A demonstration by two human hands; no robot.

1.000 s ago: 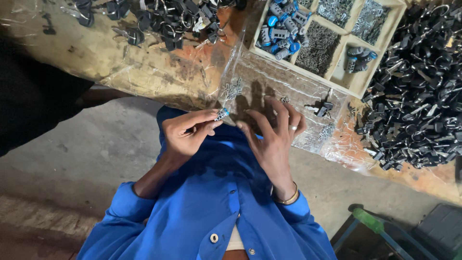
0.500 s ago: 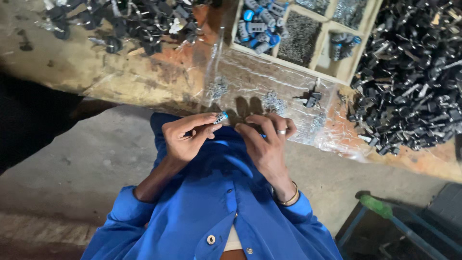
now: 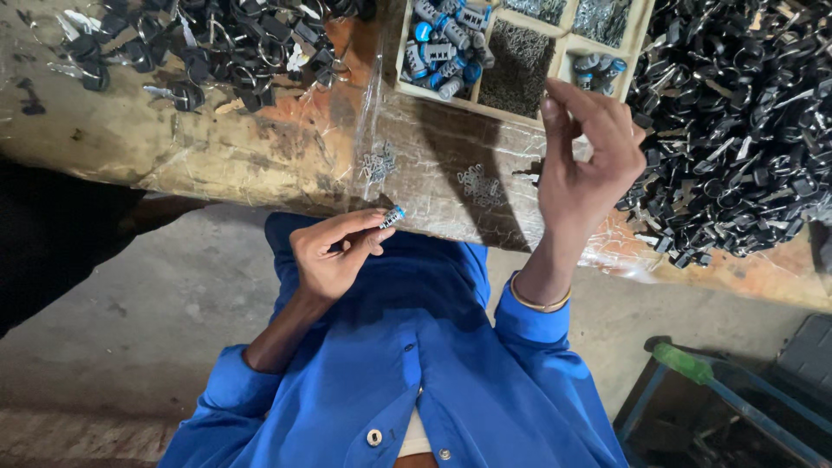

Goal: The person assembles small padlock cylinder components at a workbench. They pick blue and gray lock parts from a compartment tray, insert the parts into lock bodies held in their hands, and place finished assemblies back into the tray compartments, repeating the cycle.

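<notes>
My left hand (image 3: 334, 256) pinches a small grey cylinder with a blue end (image 3: 393, 216) between thumb and fingertips, close to my chest and just below the bench edge. My right hand (image 3: 585, 160) is raised over the bench with its fingers loosely spread and nothing in it, below the wooden compartment tray (image 3: 438, 95). That tray holds several more grey and blue cylinders (image 3: 446, 48), a heap of small dark metal bits (image 3: 518, 61) and other small parts. Two little clusters of tiny metal pieces (image 3: 472, 182) lie on the plastic sheet between my hands.
A worn wooden bench (image 3: 173, 143) under clear plastic sheeting runs across the top. Big piles of black key-like parts lie at the right (image 3: 737, 121) and upper left (image 3: 225, 43). A crate frame with a green handle (image 3: 685, 364) stands on the concrete floor at lower right.
My right hand has let go near the cylinder and risen up and to the right toward the tray. My left hand keeps hold of the cylinder in about the same place.
</notes>
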